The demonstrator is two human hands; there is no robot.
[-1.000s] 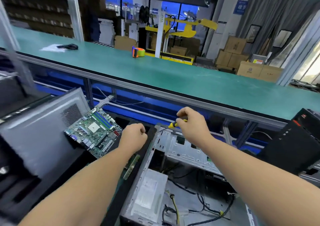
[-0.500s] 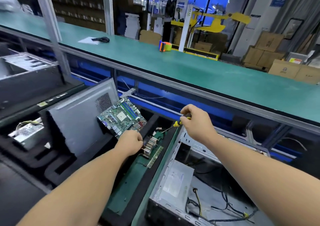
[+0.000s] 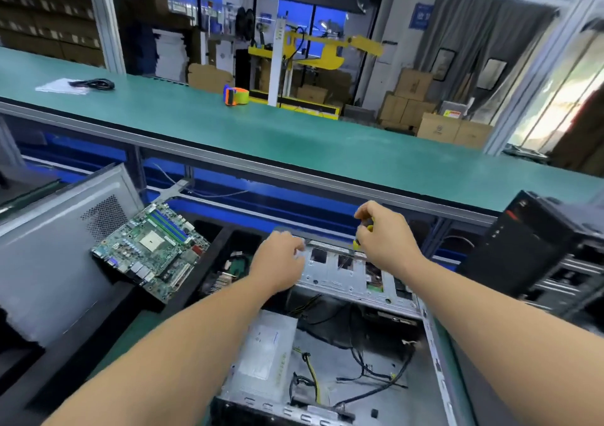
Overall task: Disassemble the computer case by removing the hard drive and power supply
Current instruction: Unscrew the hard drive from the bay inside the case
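From the head view, your right hand (image 3: pixel 387 241) pinches the yellow screwdriver (image 3: pixel 361 237) at the drive cage (image 3: pixel 346 270); your left hand (image 3: pixel 277 264) curls on its edge, the power supply (image 3: pixel 261 360) seated below; a slipped tip could strike the cables (image 3: pixel 366 370)

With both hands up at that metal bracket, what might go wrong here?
1. The right hand holds a yellow-handled screwdriver over the open computer case; a slip could jab the loose cables below.
2. The motherboard lies tilted on the case side panel, so a bump might make it slide.
3. The left hand rests on the bracket's sheet-metal edge, which may cut.
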